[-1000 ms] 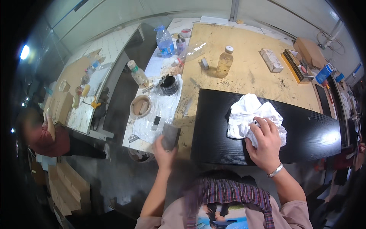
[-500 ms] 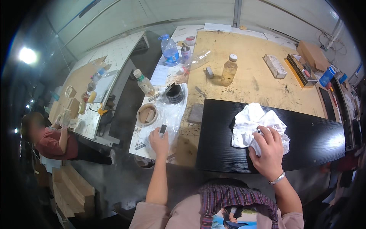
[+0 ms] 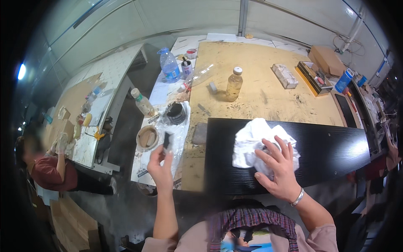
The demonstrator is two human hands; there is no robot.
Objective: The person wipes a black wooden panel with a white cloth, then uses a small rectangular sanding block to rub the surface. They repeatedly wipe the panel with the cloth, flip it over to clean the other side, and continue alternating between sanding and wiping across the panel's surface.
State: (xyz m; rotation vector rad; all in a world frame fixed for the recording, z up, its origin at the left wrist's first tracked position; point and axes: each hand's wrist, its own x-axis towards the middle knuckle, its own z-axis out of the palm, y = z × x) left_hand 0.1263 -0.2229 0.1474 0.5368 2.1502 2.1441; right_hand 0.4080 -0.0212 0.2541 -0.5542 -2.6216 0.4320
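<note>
your left hand (image 3: 162, 171) in a pinch around a small dark block (image 3: 167, 141), right hand (image 3: 278, 173) wide-fingered over white cloth (image 3: 248, 140), bottle label (image 3: 172, 74) illegible

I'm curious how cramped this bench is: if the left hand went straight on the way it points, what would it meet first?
Probably the black tub, just beyond the small dark piece that the left hand holds; height is hard to judge, so it might pass above.

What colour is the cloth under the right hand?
The cloth is white, best seen in the head view.
</note>
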